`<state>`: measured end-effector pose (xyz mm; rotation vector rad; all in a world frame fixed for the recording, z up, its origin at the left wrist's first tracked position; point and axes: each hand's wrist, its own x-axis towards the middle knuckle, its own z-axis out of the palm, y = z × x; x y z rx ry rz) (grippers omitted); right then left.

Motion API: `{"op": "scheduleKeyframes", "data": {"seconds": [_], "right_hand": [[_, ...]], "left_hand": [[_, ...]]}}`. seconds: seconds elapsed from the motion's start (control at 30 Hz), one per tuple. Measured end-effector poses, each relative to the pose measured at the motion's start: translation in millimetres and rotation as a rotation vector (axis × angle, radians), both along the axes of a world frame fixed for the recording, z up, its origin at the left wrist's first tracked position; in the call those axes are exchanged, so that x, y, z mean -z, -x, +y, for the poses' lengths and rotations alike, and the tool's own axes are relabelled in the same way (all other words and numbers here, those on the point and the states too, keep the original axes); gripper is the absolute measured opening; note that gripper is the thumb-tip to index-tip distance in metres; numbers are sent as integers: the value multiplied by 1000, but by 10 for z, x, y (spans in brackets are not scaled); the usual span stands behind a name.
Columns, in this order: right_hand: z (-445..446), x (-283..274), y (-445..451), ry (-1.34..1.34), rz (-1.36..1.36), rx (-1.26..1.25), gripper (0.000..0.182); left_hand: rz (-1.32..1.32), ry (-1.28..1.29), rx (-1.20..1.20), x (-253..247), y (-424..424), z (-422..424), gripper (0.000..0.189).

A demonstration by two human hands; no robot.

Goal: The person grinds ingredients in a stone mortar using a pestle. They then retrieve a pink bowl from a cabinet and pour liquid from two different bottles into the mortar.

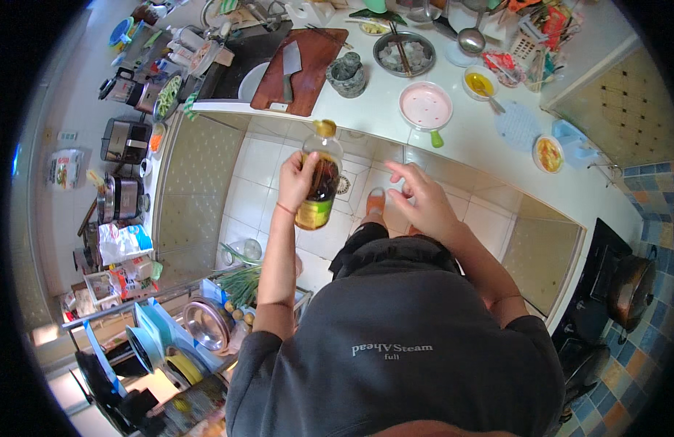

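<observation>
My left hand [297, 181] grips a clear plastic bottle [321, 183] of dark liquid with a yellow cap and a green-yellow label, held upright over the floor before the counter. To its right my right hand [416, 199] is raised with bent, spread fingers and holds nothing. On the counter beyond, a pink-and-white dish with a green handle [425, 105] lies near the edge. Behind it a metal bowl [431, 64] holds whitish pieces, with chopsticks across. A small bowl of yellow liquid [479, 83] has a spoon in it.
A cleaver [292, 63] lies on a wooden cutting board [320, 52] by the sink. Beside it stands a stone mortar [346, 79]. A stove [588, 284] with a wok [629, 292] is at right; a rack with pans and green onions [241, 284] stands lower left.
</observation>
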<state>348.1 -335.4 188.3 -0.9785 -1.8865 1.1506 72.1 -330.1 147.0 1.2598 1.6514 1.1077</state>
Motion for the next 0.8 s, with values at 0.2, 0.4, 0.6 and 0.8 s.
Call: {"op": "scheduleKeyframes", "data": {"seconds": [0.2, 0.4, 0.6, 0.8], "right_hand": [[422, 291, 72, 36, -44, 308, 42], [664, 414, 281, 75, -10, 446, 42], [849, 456, 463, 53, 21, 527, 42], [995, 501, 538, 71, 35, 552, 41]], "left_hand": [[-23, 96, 151, 204, 428, 1183, 32], [85, 256, 231, 276, 703, 1939, 34], [184, 391, 271, 372, 844, 2371, 36], [290, 425, 355, 426, 883, 2617, 38]]}}
